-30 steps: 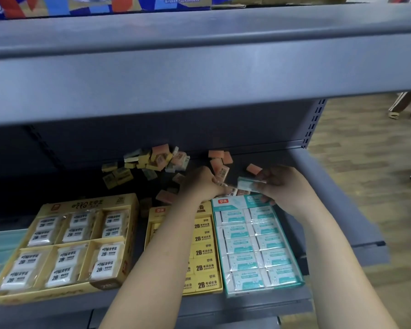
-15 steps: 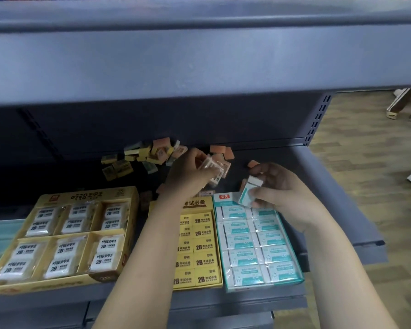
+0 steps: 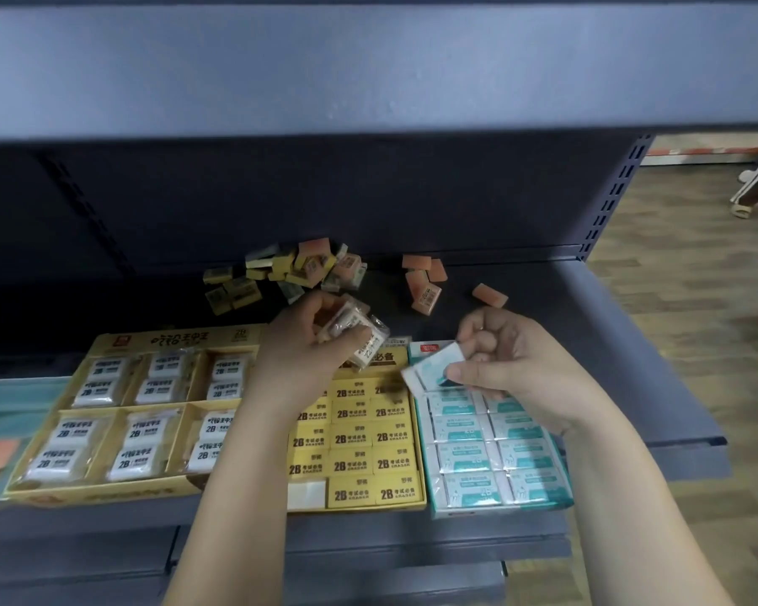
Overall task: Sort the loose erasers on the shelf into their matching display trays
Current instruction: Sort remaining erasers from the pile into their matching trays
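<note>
Three display trays are sitting side by side along the front of the shelf (image 3: 631, 343). At eight o'clock, the compartment tray (image 3: 119, 343) is holding clear-wrapped white erasers (image 3: 143, 448) in six cells. At six o'clock, the yellow tray (image 3: 355, 510) is carrying rows of yellow 2B erasers (image 3: 351, 437). At five o'clock, the teal tray (image 3: 499, 511) is holding two columns of teal-and-white erasers (image 3: 469, 457). A fourth tray (image 3: 18, 387) at nine o'clock is showing something orange, mostly cut off.

The left hand (image 3: 298, 356) is curling round a wrapped clump (image 3: 359, 338) of erasers, holding it above the yellow tray's far edge. The right hand (image 3: 513, 365) is pinching a tilted single eraser (image 3: 434, 369), teal and white, between thumb and fingers over the teal tray's far end.

At twelve o'clock, a loose pile (image 3: 289, 271) of yellow and orange erasers is lying against the back wall. A few orange erasers (image 3: 425, 282) are lying at its three o'clock side, and a lone orange eraser (image 3: 490, 295) is lying further right. Both forearms are covering parts of the trays.
</note>
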A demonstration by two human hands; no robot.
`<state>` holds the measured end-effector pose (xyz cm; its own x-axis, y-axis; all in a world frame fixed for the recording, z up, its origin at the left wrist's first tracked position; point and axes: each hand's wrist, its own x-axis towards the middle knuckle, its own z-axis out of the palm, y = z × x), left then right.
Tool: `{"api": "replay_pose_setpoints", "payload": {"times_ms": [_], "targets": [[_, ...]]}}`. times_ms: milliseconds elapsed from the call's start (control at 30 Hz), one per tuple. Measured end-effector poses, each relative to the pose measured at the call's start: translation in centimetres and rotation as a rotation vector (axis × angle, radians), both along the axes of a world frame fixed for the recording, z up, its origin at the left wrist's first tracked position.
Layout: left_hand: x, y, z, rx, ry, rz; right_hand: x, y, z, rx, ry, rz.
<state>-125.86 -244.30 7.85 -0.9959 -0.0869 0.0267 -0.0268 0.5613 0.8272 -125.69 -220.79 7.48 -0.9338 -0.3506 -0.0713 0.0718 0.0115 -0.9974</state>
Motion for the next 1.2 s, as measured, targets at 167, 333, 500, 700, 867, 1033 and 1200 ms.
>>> {"api": "replay_pose_setpoints", "payload": {"times_ms": [167,333,500,700,867,1033,1200], "targets": [[0.5,-0.3,0.0,0.006,0.012,0.017,0.9,-0.1,0.2,-0.028,-0.027,-0.022],[0.7,-0.4,-0.2,0.006,0.002,0.019,1.4,0.3,0.0,-0.074,-0.058,0.068],[1.0,-0.3,-0.4,0.011,-0.006,0.039,1.6,0.5,-0.2,-0.036,-0.001,0.081],[1.3,-0.3,-0.5,0.025,-0.006,0.039,1.7,1.2,-0.6,0.098,0.054,0.054],[1.5,-0.3,-0.5,0.036,-0.005,0.039,1.8,2.1,-0.4,0.239,0.07,0.038],[1.6,-0.1,-0.5,0.039,-0.012,0.031,2.0,1.8,0.0,0.354,0.056,0.036],[1.6,-0.2,-0.3,0.045,-0.002,0.019,2.1,1.2,0.0,0.538,0.078,-0.013]]}}
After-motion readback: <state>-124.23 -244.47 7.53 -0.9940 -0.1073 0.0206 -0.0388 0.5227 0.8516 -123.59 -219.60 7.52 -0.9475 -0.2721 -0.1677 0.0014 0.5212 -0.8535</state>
